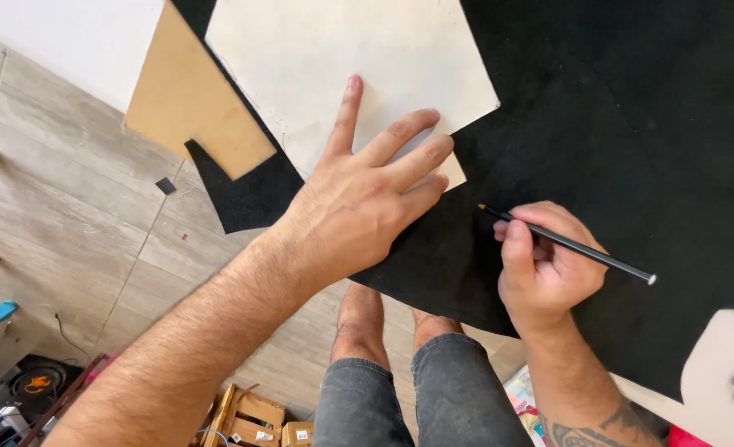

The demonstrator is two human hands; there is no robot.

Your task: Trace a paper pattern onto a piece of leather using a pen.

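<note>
Pencil (567,243) in right hand (542,269); left hand (358,203) flattens cream template (342,58).

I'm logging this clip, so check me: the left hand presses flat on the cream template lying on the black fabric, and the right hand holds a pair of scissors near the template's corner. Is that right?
Not quite. The head view shows the right hand holding a black pencil, not scissors, tip toward the corner. The rest stands: the left hand presses flat on the cream template on the black fabric.
</note>
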